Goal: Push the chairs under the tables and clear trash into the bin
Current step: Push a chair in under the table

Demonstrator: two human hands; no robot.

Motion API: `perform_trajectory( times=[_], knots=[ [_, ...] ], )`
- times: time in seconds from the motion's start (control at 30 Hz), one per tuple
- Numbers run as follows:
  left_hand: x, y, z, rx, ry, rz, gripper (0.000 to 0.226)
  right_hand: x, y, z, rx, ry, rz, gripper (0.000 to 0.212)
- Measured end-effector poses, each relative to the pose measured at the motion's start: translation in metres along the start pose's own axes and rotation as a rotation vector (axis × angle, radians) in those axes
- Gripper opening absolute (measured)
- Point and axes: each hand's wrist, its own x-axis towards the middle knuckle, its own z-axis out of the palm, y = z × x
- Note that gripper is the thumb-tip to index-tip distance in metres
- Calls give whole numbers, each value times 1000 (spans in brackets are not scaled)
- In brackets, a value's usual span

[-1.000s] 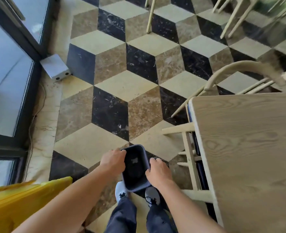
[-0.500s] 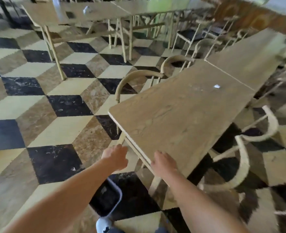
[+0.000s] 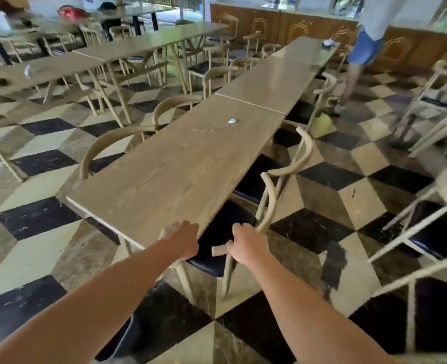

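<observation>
Tables: long wooden table (image 3: 180, 169) runs away from the camera, butted end to end with a second table (image 3: 277, 74). Chair (image 3: 246, 224) with dark seat and curved wooden backrest sits at the near right corner, seat partly under the tabletop. Dark bin (image 3: 124, 337) on checkered floor (image 3: 33, 248) at bottom edge, mostly hidden by left forearm. Right hand (image 3: 246, 245) clenched around near end of chair backrest. Left hand (image 3: 181, 239) on table's near corner, fingers curled over the edge. Small white scrap (image 3: 232, 121) lies mid-table
</observation>
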Motion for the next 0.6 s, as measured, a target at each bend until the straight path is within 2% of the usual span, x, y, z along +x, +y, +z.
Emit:
perform_trajectory(
  times=[0.1,0.27,0.5,0.6],
  knots=[
    [15,73,-13,-18,-12,79,15,-40,70,-20,48,50,78,30],
    [34,175,-21,39,9,213,8,-97,180,-44,21,90,288,35],
    [78,273,-29,155,2,377,25,-119,265,-65,23,159,425,31],
    [108,314,-40,137,39,451,25,-106,299,-75,20,169,462,32]
  ],
)
